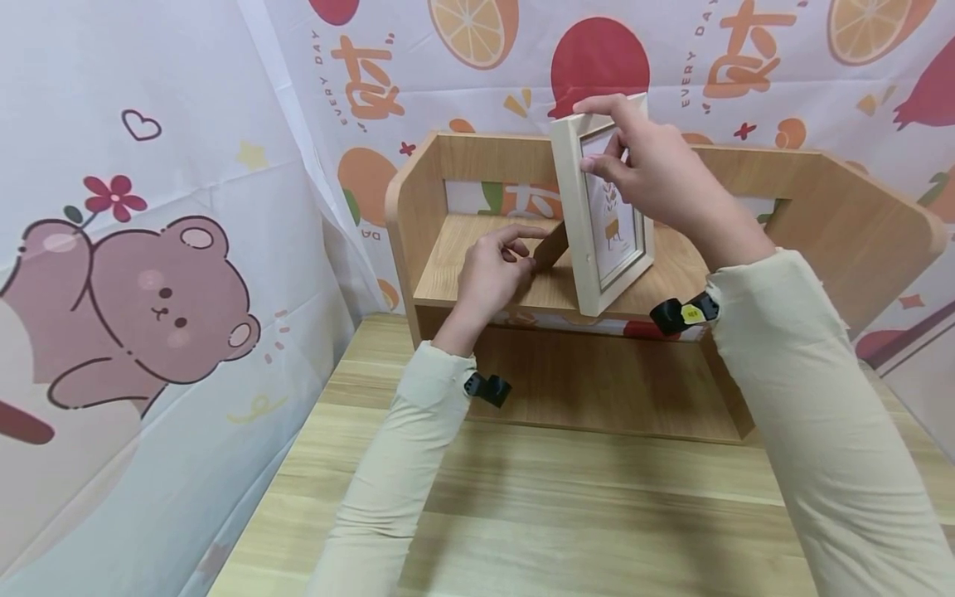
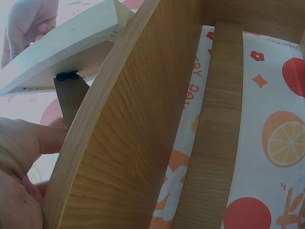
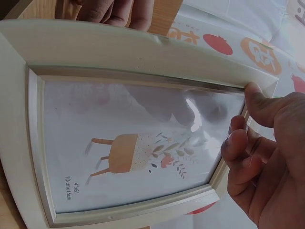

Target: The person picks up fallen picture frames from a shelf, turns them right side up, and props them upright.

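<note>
A cream picture frame [image 1: 578,215] stands upright and turned at an angle on the upper board of a wooden desk shelf. Behind its glass is a print [image 3: 126,152] of a plant in a legged pot. My right hand [image 1: 656,166] grips the frame's top edge, thumb on the front side. Behind the frame, a brown support leg [image 2: 71,100] is folded out from a black hinge [image 2: 67,76]. My left hand [image 1: 496,269] pinches this leg near its lower end; the shelf board partly hides those fingers in the left wrist view.
The wooden shelf [image 1: 410,215] has side walls and a lower compartment [image 1: 597,381], and stands on a light wood table [image 1: 597,506]. A fruit-print cloth [image 1: 522,99] hangs behind it, and a bear-print cloth [image 1: 149,332] hangs on the left.
</note>
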A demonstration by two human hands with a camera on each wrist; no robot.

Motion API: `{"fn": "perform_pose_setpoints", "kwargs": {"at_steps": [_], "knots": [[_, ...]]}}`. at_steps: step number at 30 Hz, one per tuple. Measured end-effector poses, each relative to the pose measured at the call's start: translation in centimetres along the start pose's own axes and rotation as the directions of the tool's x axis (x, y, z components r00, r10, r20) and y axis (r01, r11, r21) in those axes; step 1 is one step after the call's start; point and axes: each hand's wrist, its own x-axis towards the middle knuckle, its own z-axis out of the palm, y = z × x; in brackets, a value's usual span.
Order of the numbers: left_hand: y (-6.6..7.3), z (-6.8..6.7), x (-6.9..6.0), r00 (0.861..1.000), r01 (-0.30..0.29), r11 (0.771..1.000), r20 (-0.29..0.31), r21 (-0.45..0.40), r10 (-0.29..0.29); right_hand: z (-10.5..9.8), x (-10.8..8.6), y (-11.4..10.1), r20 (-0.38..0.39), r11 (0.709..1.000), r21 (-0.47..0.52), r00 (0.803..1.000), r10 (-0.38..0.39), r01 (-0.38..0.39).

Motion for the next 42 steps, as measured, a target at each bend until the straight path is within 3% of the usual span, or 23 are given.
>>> {"fn": "perform_pose_setpoints", "kwargs": {"at_steps": [8, 13, 19, 26, 37, 42], "knots": [[0.0, 0.0, -0.3, 1.000, -0.019, 1.000, 0.001, 0.021, 0.019, 0.2, -0.1, 0.0, -0.005, 1.000, 0.005, 1.000, 0.001, -0.001], [-0.5, 0.1, -0.8, 0.992, -0.120, 0.988, -0.014, 0.097, 0.122, 0.4, -0.1, 0.0, -0.006, 1.000, 0.000, 1.000, 0.000, 0.000], [-0.6, 0.6, -1.9, 0.945, -0.289, 0.931, -0.087, 0.222, 0.314, 0.4, -0.2, 0.0, -0.010, 1.000, -0.004, 1.000, -0.012, 0.012], [-0.4, 1.4, -2.9, 0.893, -0.398, 0.892, -0.134, 0.214, 0.430, 0.4, -0.2, -0.2, -0.010, 1.000, -0.025, 1.000, -0.009, 0.009], [0.3, 3.1, -3.8, 0.832, -0.439, 0.851, -0.227, 0.288, 0.506, 0.4, -0.2, -0.3, -0.022, 0.999, -0.039, 1.000, -0.012, 0.012], [0.6, 4.0, -4.2, 0.815, -0.434, 0.848, -0.269, 0.303, 0.513, 0.5, -0.3, -0.2, -0.032, 0.999, -0.039, 0.999, -0.009, 0.008]]}}
